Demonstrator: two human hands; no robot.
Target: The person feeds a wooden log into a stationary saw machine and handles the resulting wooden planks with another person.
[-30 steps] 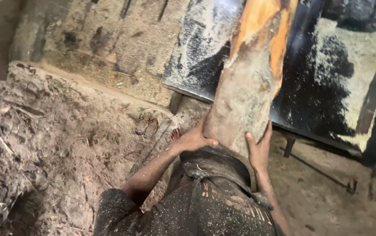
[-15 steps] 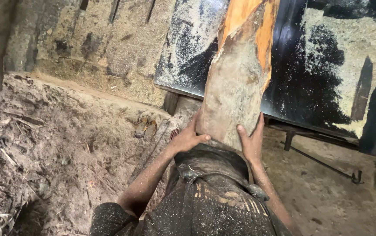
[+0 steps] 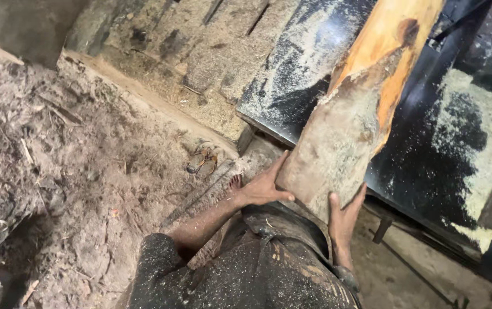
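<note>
Together, both hands, left hand and right hand, clasp the log's near end.

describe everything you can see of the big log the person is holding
The log is a thick, rough length of timber, grey-brown and dusty on its lower part, with bark stripped higher up to show bright orange wood and a dark knot. It leans up and to the right, its upper end running out of view, and lies across a dark, sawdust-strewn table. The left hand presses its lower left edge and the right hand cups its lower end from below, close against the person's body.
</note>
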